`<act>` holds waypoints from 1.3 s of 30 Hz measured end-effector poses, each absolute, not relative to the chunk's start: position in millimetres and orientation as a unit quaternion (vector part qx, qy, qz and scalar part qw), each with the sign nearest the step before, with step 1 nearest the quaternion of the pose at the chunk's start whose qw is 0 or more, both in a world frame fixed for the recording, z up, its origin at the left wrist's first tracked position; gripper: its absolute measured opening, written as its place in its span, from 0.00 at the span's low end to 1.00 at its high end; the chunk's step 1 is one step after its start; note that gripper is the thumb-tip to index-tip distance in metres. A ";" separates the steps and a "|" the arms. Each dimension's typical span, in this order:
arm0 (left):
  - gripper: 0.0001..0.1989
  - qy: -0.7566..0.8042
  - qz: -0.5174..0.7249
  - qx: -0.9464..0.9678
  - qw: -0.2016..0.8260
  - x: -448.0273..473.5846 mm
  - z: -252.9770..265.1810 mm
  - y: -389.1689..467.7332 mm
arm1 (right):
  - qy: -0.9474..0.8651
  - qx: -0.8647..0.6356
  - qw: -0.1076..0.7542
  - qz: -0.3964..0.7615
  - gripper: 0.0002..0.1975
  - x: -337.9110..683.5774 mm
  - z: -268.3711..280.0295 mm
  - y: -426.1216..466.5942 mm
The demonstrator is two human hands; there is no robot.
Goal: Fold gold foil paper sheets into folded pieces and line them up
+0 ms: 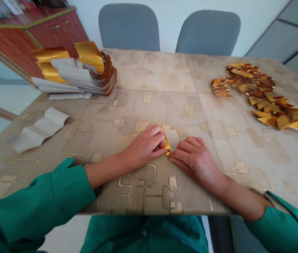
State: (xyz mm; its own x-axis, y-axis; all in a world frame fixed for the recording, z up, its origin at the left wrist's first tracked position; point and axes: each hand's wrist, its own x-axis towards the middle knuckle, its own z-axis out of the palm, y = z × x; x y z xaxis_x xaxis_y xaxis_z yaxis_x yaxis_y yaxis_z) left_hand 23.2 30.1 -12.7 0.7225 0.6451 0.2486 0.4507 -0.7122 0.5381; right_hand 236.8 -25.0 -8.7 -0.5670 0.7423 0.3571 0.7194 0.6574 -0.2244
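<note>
Near the front middle of the table, a small sheet of gold foil paper (167, 144) shows its shiny gold face and its pale back, partly folded. My left hand (149, 144) pinches its left side, with the fingers curled over it. On the other side my right hand (195, 158) grips the lower right edge between thumb and fingers. Both hands rest low over the tabletop, and their fingers cover much of the paper. I cannot make out the exact fold beneath them.
A thick curved stack of gold paper (107, 75) lies at the back left. In front of it is a loose creased sheet (42, 128), pale side up. Many folded gold pieces (265, 95) form a winding row at right. Two grey chairs (129, 26) stand behind the patterned table (151, 70).
</note>
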 end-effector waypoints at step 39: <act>0.16 0.160 0.150 0.974 -0.061 -6.1 -8.0 3.9 | -0.909 -0.354 0.218 -0.032 0.13 238.6 -5.6 -25.6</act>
State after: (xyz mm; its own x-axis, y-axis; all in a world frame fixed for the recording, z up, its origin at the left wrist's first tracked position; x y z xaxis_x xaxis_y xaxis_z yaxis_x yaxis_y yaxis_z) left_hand -6.1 3.9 -8.0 0.9037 0.2928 0.3124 0.3295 -0.9415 -0.0707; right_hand 238.6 -25.6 -5.6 -0.6547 0.6297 0.4182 0.6575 0.7473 -0.0958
